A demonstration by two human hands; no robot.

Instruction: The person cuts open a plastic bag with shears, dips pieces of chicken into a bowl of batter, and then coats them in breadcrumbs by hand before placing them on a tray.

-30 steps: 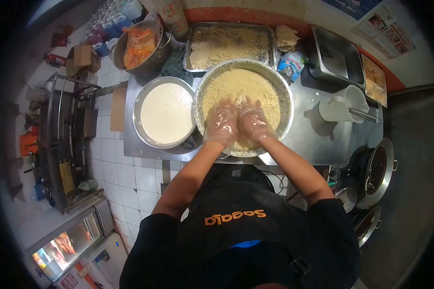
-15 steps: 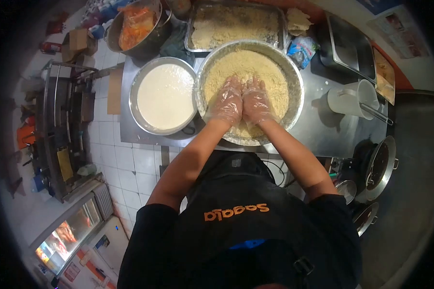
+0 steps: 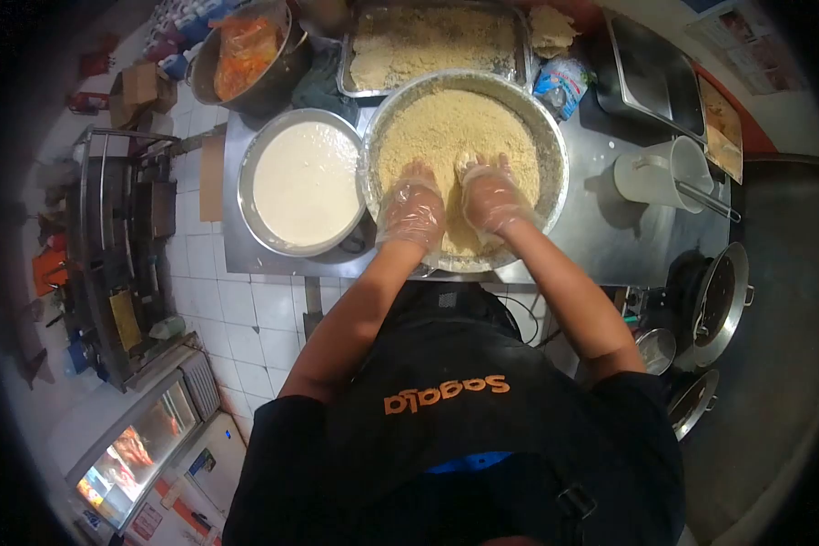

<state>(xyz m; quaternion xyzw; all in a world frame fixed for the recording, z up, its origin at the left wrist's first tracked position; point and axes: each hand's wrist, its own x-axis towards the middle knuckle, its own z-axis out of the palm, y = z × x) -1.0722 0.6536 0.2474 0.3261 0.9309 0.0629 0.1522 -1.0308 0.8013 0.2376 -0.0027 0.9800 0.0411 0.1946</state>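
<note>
A large round metal basin [image 3: 561, 168] holds pale yellow crumbs [image 3: 469, 118]. Both hands wear clear plastic gloves and rest in its near half. My left hand [image 3: 413, 209] lies palm down on the crumbs with its fingers apart. To its right, my right hand [image 3: 493, 196] has its fingertips in the crumbs beside a small pale, crumb-coated piece [image 3: 465, 162]; the fingers are partly spread, and whether they grip the piece cannot be made out. Left of the basin stands a round pan of creamy white batter [image 3: 306, 182].
Behind the basin lies a metal tray of crumbs [image 3: 345, 68]. A pot [image 3: 287, 68] with an orange-filled bag stands back left. On the right are a plastic jug [image 3: 642, 182] with a whisk handle, a deep steel pan [image 3: 651, 82] and round pans [image 3: 737, 300] below the table edge.
My hands, side by side before, have moved apart and slightly toward me. A small pale piece now shows by my right fingertips. The view has shifted slightly.
</note>
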